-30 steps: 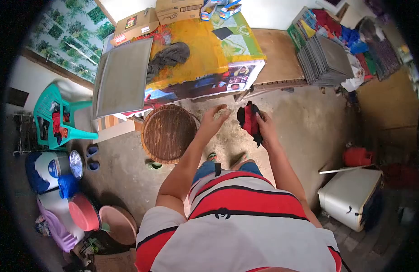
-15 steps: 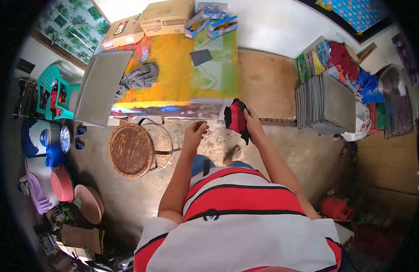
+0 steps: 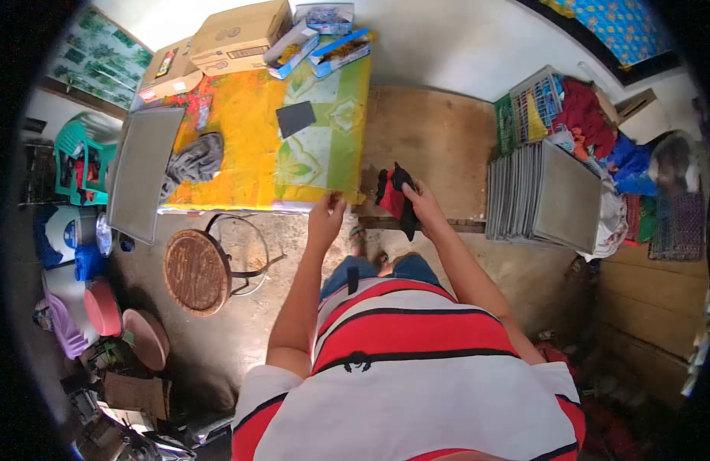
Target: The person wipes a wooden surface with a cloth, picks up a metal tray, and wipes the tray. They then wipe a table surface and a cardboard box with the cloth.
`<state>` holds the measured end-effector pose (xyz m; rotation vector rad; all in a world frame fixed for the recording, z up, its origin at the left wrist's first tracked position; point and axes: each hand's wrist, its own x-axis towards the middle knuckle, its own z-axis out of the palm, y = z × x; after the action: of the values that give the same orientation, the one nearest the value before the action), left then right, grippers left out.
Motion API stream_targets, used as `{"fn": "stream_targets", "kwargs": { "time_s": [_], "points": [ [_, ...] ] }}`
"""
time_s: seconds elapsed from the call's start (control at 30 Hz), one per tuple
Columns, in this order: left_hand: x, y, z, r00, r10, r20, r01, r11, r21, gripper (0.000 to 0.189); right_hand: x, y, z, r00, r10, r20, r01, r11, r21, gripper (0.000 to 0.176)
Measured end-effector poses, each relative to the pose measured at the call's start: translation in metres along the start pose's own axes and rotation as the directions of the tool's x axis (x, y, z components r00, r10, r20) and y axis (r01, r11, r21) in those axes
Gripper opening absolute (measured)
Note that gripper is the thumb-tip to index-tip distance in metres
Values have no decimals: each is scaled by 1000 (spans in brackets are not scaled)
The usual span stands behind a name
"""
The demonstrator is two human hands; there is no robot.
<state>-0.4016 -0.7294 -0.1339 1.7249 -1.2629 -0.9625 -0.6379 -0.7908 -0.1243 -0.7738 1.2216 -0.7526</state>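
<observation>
Pinching one red and black cloth (image 3: pixel 392 201), the right hand (image 3: pixel 426 206) had its grip closed on the cloth's right edge, thumb and fingers against the black part. The cloth lay to the left of that grip, hanging over the near part of one wooden board (image 3: pixel 428 146) in the view. The left hand (image 3: pixel 326 219) was apart from the cloth, near the front edge of the tabletop (image 3: pixel 251 154); its fingers were curled, and whether its grip held anything could not be told.

On the tabletop were two cartons (image 3: pixel 243 38), three blue boxes (image 3: pixel 341 52), one grey cloth (image 3: pixel 195 157) and one dark square (image 3: pixel 295 119). One panel (image 3: pixel 144 173) leaned at its left end. One stool (image 3: pixel 197 273) stood on the floor (image 3: pixel 209 338). Right of the board, a stack (image 3: pixel 570 200) held many grey panels, too tightly packed to count.
</observation>
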Motion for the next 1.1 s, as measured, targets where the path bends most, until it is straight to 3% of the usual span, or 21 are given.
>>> {"fn": "stream_targets", "kwargs": {
  "time_s": [0.17, 0.2, 0.3, 0.37, 0.5, 0.57, 0.63, 0.67, 0.7, 0.77, 0.87, 0.97, 1.0, 1.1],
  "points": [
    [69, 26, 46, 981, 187, -57, -153, 917, 368, 41, 38, -28, -49, 985, 113, -128, -106, 993, 54, 46],
    [83, 29, 52, 995, 97, 5, -90, 902, 423, 53, 48, -34, -61, 983, 116, -143, -110, 993, 45, 47],
    [106, 36, 77, 989, 133, -59, -49, 689, 723, 70, 85, -47, -93, 983, 8, -182, -13, 1000, -22, 48],
    [119, 22, 91, 991, 111, -69, -12, 602, 799, 83, 132, -32, -137, 973, 30, -231, -30, 1000, 3, 47],
    [126, 13, 113, 989, 7, -147, 130, 419, 899, 91, 233, -20, -236, 943, 93, -321, -106, 994, -21, 46],
    [129, 10, 118, 974, -21, -226, 220, 328, 919, 89, 290, -8, -291, 841, -107, -530, -73, 949, -307, 44],
    [128, -3, 119, 961, 118, -250, 207, 294, 933, 86, 353, 13, -360, 757, -280, -591, -69, 864, -498, 49],
    [128, -10, 119, 949, 200, -245, 182, 291, 939, 84, 370, 6, -380, 728, -302, -615, -141, 812, -566, 52],
    [128, -11, 122, 950, 190, -248, 189, 281, 941, 84, 384, -6, -395, 701, -329, -633, -213, 751, -625, 55],
    [130, -5, 122, 950, 178, -257, 207, 258, 944, 83, 405, -27, -413, 680, -410, -607, -136, 744, -654, 58],
    [131, -9, 121, 941, 232, -245, 180, 270, 946, 84, 439, -51, -433, 686, -300, -663, -279, 733, -621, 59],
    [133, -7, 121, 940, 248, -234, 153, 305, 940, 81, 490, -15, -473, 623, -374, -687, -243, 742, -624, 54],
    [132, -6, 121, 943, 249, -220, 136, 312, 940, 79, 500, -11, -479, 670, -197, -716, -356, 761, -542, 52],
    [134, -8, 121, 951, 225, -211, 141, 293, 946, 79, 531, 31, -464, 698, -325, -638, -411, 547, -729, 49]
  ]
}}
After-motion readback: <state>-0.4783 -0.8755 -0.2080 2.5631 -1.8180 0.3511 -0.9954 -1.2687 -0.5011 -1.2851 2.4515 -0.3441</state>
